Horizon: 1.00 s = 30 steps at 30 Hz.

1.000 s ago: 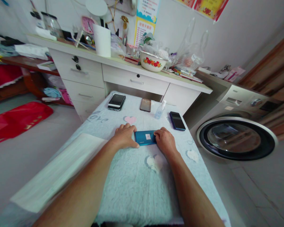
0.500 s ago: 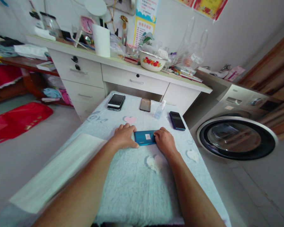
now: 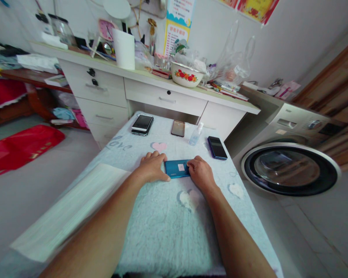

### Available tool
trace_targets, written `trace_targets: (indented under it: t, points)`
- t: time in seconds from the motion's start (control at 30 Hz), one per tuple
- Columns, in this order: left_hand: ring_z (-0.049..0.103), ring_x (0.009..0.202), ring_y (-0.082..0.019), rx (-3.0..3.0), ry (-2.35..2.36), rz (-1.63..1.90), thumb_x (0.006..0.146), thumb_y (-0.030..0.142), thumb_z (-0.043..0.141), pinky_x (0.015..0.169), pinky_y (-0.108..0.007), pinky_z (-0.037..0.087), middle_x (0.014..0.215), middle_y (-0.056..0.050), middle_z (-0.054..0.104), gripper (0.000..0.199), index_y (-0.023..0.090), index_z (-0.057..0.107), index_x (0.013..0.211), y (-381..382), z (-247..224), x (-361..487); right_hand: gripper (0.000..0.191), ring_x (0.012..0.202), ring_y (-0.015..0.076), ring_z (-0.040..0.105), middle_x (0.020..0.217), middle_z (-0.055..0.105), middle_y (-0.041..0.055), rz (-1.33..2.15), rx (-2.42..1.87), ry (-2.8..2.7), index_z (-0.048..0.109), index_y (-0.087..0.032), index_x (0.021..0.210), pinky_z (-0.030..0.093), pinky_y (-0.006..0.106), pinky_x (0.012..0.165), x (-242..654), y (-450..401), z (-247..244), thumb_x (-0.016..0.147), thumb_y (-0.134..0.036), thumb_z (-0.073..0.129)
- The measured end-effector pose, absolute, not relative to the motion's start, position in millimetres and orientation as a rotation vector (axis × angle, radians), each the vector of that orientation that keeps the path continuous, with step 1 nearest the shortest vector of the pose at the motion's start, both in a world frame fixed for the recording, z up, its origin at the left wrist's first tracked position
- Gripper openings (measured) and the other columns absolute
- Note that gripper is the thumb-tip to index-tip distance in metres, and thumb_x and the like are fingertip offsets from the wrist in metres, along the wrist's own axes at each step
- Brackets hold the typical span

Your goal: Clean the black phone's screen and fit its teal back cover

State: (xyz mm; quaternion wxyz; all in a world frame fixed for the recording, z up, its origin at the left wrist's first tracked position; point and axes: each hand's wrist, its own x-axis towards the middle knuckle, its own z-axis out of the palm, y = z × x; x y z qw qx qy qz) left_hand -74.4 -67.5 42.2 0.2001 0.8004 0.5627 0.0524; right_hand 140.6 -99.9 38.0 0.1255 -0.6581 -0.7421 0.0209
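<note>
A blue phone [image 3: 173,170] lies back side up on the cloth-covered table [image 3: 165,224], with a small white label on its back. My left hand [image 3: 153,166] holds its left end, thumb at the near corner and fingers at the far corner. Over the phone's right end, my right hand [image 3: 201,172] is closed, its fingertips bunched and pressed on the back near the camera area. Whatever those fingertips may pinch is hidden. Just beyond are a clear spray bottle [image 3: 196,135], a phone case [image 3: 178,128] and a dark phone [image 3: 217,148].
Stacked phones [image 3: 142,125] lie at the table's far left. A pale flat strip [image 3: 69,212] runs along the left side. Behind stands a white desk [image 3: 150,92] bearing a flowered bowl [image 3: 187,75] and a paper roll [image 3: 124,50]. A washing machine [image 3: 290,123] is at the right.
My right hand has shifted very slightly left over the phone's back. My left hand and the phone stay in place.
</note>
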Motion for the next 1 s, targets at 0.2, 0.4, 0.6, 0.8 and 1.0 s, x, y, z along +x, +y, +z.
trace_targets:
  t: [0.2, 0.4, 0.6, 0.8, 1.0]
  points:
    - [0.046, 0.114, -0.033, 2.232, 1.568, 0.151, 0.052, 0.054, 0.074, 0.09, -0.042, 0.041, 0.117, -0.009, 0.053, 0.067, 0.026, 0.054, 0.11, -68.1, 42.5, -74.5, 0.024, 0.09, 0.015, 0.059, 0.097, 0.063, 0.0042, 0.105, -1.928, -2.146, 0.072, -0.022, 0.095, 0.039, 0.022, 0.079, 139.4, -99.5, 38.7, 0.092, -0.02, 0.048]
    - [0.046, 0.115, -0.032, 2.235, 1.578, 0.15, 0.052, 0.054, 0.074, 0.09, -0.04, 0.041, 0.119, -0.008, 0.053, 0.067, 0.027, 0.054, 0.11, -66.8, 39.3, -74.6, 0.024, 0.086, 0.0148, 0.058, 0.093, 0.062, 0.0038, 0.087, -1.901, -2.145, 0.072, -0.021, 0.092, 0.039, 0.023, 0.077, 139.6, -99.6, 38.5, 0.092, -0.02, 0.048]
    - [0.046, 0.114, -0.032, 2.231, 1.572, 0.156, 0.052, 0.053, 0.074, 0.09, -0.04, 0.041, 0.117, -0.008, 0.054, 0.066, 0.026, 0.054, 0.109, -67.7, 43.2, -73.3, 0.024, 0.086, 0.0149, 0.059, 0.093, 0.062, 0.0037, 0.084, -1.888, -2.143, 0.073, -0.021, 0.092, 0.039, 0.023, 0.078, 140.1, -98.2, 35.2, 0.093, -0.019, 0.048]
    - [0.046, 0.114, -0.032, 2.235, 1.571, 0.162, 0.051, 0.054, 0.073, 0.089, -0.04, 0.041, 0.117, -0.008, 0.054, 0.067, 0.027, 0.054, 0.11, -66.8, 41.4, -74.2, 0.025, 0.089, 0.0147, 0.059, 0.095, 0.063, 0.0043, 0.074, -1.862, -2.178, 0.072, -0.022, 0.097, 0.039, 0.023, 0.079, 136.8, -98.4, 34.1, 0.093, -0.019, 0.047]
    - [0.046, 0.114, -0.032, 2.232, 1.58, 0.155, 0.051, 0.053, 0.073, 0.09, -0.041, 0.041, 0.118, -0.008, 0.054, 0.066, 0.027, 0.054, 0.109, -67.6, 41.8, -74.3, 0.023, 0.092, 0.0148, 0.059, 0.095, 0.063, 0.0037, 0.104, -1.766, -2.262, 0.072, -0.022, 0.099, 0.04, 0.022, 0.08, 133.3, -99.1, 33.8, 0.094, -0.021, 0.049]
